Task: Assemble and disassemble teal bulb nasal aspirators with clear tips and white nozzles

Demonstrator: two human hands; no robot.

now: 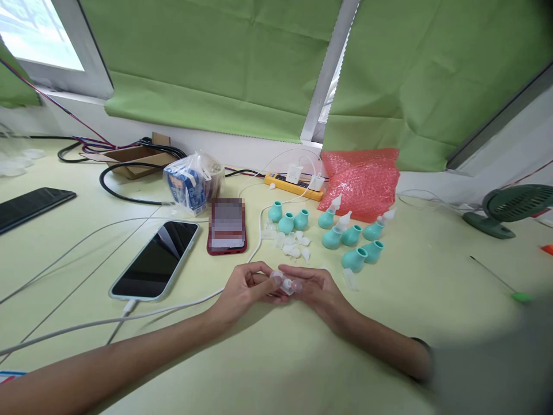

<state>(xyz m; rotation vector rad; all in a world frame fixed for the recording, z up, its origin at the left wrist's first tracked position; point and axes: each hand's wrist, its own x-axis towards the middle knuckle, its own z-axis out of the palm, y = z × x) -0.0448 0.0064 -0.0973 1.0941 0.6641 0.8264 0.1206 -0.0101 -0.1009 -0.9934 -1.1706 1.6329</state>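
Observation:
Both my hands meet at the middle of the pale yellow table [268, 363]. My left hand [244, 288] and my right hand [317, 291] pinch small clear plastic pieces [285, 283] between their fingertips. Just beyond them lies a heap of several more clear tips [291, 242]. Teal rubber bulbs stand behind: three plain ones [287, 218] and several others [354, 242], some fitted with clear tips.
A black phone [156, 259] on a white cable and a red phone [227, 226] lie to the left. A bagged blue box [192, 183], a yellow power strip [296, 184], red bubble wrap [365, 178], a green fan [507, 208] and a cardboard box [138, 157] stand farther back.

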